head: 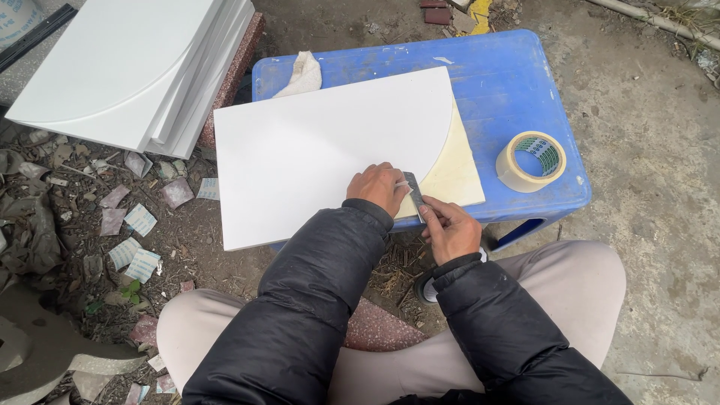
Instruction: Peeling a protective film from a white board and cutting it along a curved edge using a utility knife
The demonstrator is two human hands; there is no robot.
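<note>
white board (315,157) with a curved edge lies flat; left hand (379,187) presses it, right hand (448,229) fingers pinch a grey blade (413,193).

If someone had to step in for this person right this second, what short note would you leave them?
Left hand presses flat on the white board, near its lower right edge.
Right hand pinches a small grey blade in its fingers, set at the board's curved edge.
The board lies on a cream sheet on the blue plastic table; tape roll sits to the right.
The curved edge is already cut. A stack of similar boards rests upper left.
</note>
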